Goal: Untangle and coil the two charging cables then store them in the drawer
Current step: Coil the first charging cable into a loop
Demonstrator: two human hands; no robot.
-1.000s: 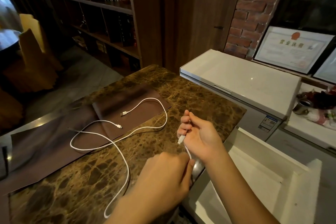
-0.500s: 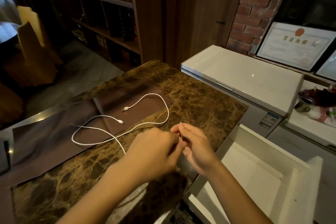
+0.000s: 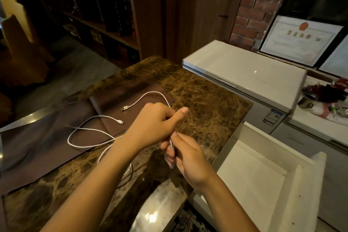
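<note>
A white charging cable [image 3: 88, 129] lies looped on the brown marble counter [image 3: 207, 103], partly over a dark brown mat [image 3: 37, 143]. Two of its plugs, a USB plug [image 3: 124, 108] and a small plug [image 3: 120, 122], rest on the mat. I cannot tell whether this is one cable or two. My right hand [image 3: 188, 158] pinches a folded stretch of cable near the counter's right edge. My left hand [image 3: 156, 124] crosses above it, fingers closed around the cable with the thumb sticking out. An open white drawer [image 3: 305, 171] stands to the right.
A white chest freezer [image 3: 244, 69] stands behind the drawer. Framed certificates [image 3: 299, 39] lean against the brick wall. A metal cup [image 3: 307, 100] and clutter sit on the far right counter. Wooden bookshelves [image 3: 105, 15] fill the back left.
My left hand has risen from low beside the right hand to over and beyond it, pulling cable along. The loop on the counter has shrunk and drawn closer.
</note>
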